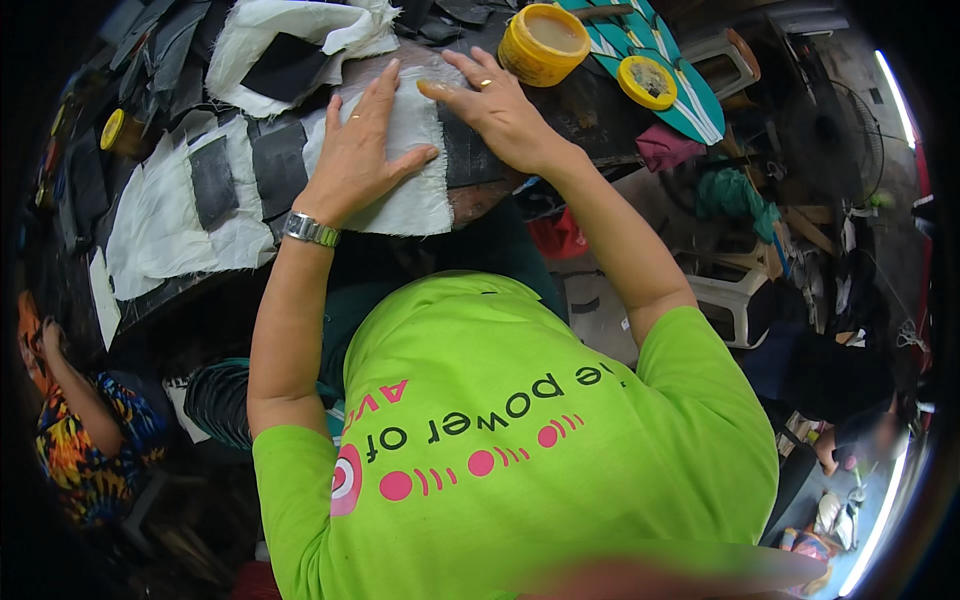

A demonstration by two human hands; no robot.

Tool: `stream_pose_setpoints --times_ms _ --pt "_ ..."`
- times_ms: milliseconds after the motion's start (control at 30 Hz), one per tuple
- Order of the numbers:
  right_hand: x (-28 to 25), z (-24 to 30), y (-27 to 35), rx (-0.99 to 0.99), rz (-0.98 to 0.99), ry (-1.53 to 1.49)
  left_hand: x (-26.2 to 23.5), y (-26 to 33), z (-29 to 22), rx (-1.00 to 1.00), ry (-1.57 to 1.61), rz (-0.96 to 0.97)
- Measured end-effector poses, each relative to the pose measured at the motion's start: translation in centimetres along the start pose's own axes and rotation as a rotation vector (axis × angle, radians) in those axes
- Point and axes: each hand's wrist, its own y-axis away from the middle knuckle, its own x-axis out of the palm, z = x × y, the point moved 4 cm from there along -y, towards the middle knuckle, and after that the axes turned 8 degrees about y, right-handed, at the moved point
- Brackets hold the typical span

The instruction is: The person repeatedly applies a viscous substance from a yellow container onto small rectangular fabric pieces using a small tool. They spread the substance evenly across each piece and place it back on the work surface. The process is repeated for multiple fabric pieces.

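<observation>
A white fabric piece point(415, 205) with frayed edges lies on the dark worktable in front of me. My left hand point(368, 150), a metal watch at its wrist, rests flat on this fabric with fingers stretched out. My right hand point(495, 112) spreads its fingers over the fabric's far right edge; a yellowish smear shows on one finger. Neither hand grips anything. Just beyond my right hand stands an open yellow tub point(540, 48) with a tan substance inside. Left of my left hand, black patches point(212, 182) lie on and beside more white fabric point(165, 225).
Another crumpled white cloth with a black square point(285, 68) lies at the back. Teal sheets with white straps point(700, 105) carry a yellow lid point(647, 82) at the right. Dark scraps point(160, 60) pile up far left. Another person's arm point(85, 405) shows at the left.
</observation>
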Motion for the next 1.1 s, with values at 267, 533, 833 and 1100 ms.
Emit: stream_pose_setpoints --times_ms 267,533,833,1100 --pt "3.9 -0.3 -2.9 0.024 0.076 0.59 0.3 0.1 0.5 0.009 0.013 0.009" --pt "0.8 -1.4 -1.7 -0.183 0.16 0.537 0.1 -0.2 0.4 -0.034 0.051 0.038" --pt "-3.3 0.7 0.2 -0.11 0.207 -0.546 -0.2 0.0 0.2 -0.016 0.112 0.015" --pt "-11.8 -8.1 -0.7 0.197 -0.211 0.468 -0.9 -0.2 2.2 -0.053 0.215 -0.145"
